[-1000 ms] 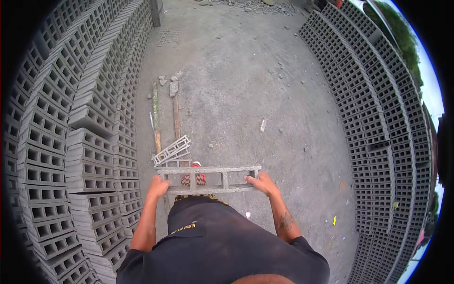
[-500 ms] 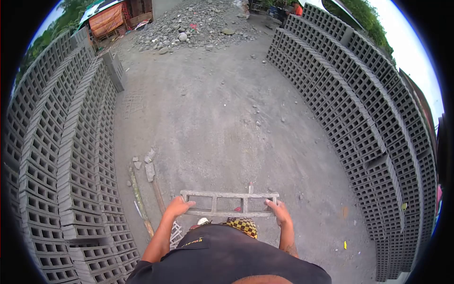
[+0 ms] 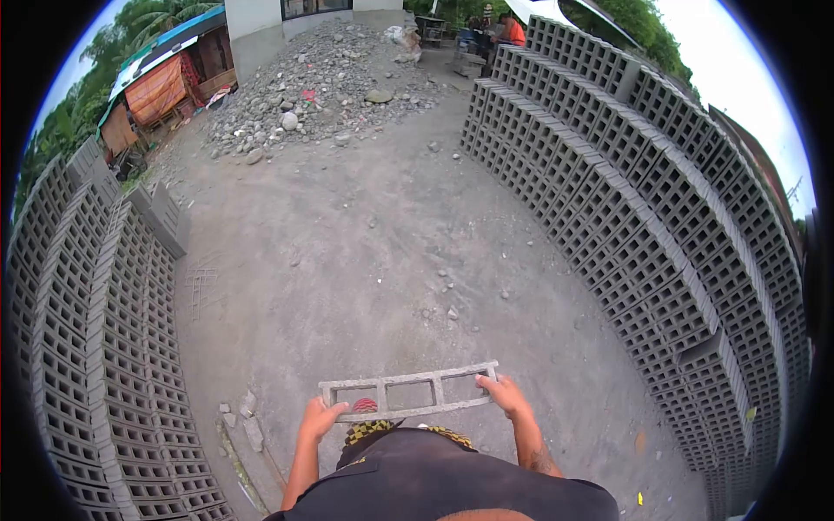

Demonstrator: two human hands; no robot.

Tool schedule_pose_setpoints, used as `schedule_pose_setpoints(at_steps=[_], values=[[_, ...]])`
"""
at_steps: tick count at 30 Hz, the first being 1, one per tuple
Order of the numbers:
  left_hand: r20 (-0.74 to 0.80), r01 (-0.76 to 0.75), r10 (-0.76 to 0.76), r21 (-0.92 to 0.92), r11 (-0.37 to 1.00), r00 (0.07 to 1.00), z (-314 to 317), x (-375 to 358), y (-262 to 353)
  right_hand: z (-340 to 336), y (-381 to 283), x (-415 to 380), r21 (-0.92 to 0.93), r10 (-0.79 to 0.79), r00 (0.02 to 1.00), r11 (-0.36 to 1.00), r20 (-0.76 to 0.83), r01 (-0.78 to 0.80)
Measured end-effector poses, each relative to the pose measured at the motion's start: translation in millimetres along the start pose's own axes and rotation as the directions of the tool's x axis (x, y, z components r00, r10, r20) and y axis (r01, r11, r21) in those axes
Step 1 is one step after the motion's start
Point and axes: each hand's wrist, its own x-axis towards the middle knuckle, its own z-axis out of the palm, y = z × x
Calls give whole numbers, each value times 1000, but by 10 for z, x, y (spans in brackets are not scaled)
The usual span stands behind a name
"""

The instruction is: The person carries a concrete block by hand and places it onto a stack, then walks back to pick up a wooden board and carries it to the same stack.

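A grey concrete hollow block with three openings is held level in front of my waist, its right end slightly higher. My left hand grips its left end, the thumb over the lower edge. At the other end my right hand has its thumb inside the opening and its fingers round the outside. Part of a red shoe shows through the left opening.
Tall stacks of hollow blocks stand on the left and right. A gravel pile lies ahead. Stones and sticks lie at the lower left. A person in orange is far back near a shed.
The view has tilted up and turned, showing more of the background. The block has tipped, its right end rising and its left end dropping. Both hands still hold it.
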Motion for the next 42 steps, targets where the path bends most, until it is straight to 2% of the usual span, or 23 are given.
schedule_pose_setpoints(at_steps=[1,2,4,8,10,11,13,17,20,22,26,28,29,31,32,34,35,37,38,40,41,42], values=[[-60,72,-74,-37,997,995,-10,221,103,3,-191,268,4,-18,999,1000,29,18],[-60,75,-77,-41,996,995,-10,450,233,6,-387,573,7,-37,998,999,59,37],[-271,165,-135,90,982,953,-59,847,598,73,-727,1245,-29,-68,994,997,82,70],[-208,229,-187,201,952,960,-379,2234,556,302,-1430,2482,-51,-129,986,990,108,135],[-207,124,-52,350,928,977,-567,2940,878,374,-1826,3061,-7,-144,986,989,80,145],[-195,124,-58,350,928,979,-639,3213,1035,377,-1954,3250,37,-134,989,991,60,132],[-232,154,-47,468,870,972,-800,3869,1524,287,-2374,3636,82,-124,992,989,28,122],[-151,53,30,516,855,988,-895,5090,2331,147,-2841,4539,246,-74,996,966,-47,83],[-102,37,20,525,850,995,-770,6085,2724,-45,-3251,5341,258,-82,987,959,-140,116],[-86,10,39,503,864,996,-641,6824,2871,-178,-3606,5940,262,-88,979,956,-183,134],[-48,-34,60,430,902,997,-471,8177,3308,-497,-4345,7260,145,-157,960,970,-232,194],[-159,-57,123,365,929,980,-491,8648,3384,-565,-4711,7841,35,-173,975,983,-142,180],[-159,-65,131,365,929,979,-538,8952,3521,-555,-4832,8198,63,-199,973,976,-120,208],[-234,198,-125,321,926,964,-609,9320,3734,-636,-5452,8521,6,-174,982,985,-71,175],[-227,201,-132,317,927,965,-635,9506,3866,-651,-5738,8748,-46,-174,985,984,-24,172],[-373,156,-54,249,956,926,-705,9999,4130,-570,-5961,9480,-12,-170,985,985,9,170],[-367,155,-54,253,955,929,-722,10345,4129,-517,-6100,9827,32,-202,979,979,12,201],[-452,181,-111,115,977,885,-781,11029,4096,-435,-6529,10362,122,-208,978,972,35,202],[-445,183,-109,128,975,889,-794,11393,4169,-410,-6687,10750,132,-198,980,972,32,192],[-470,124,-98,24,992,877,-825,12098,4447,-361,-6973,11487,116,-279,960,955,23,274],[-469,118,-88,34,992,879,-867,12513,4535,-372,-7179,11796,129,-300,953,945,-35,302],[-475,47,-7,74,996,880,-872,13029,4622,-403,-7394,12196,134,-315,948,939,-48,318]])
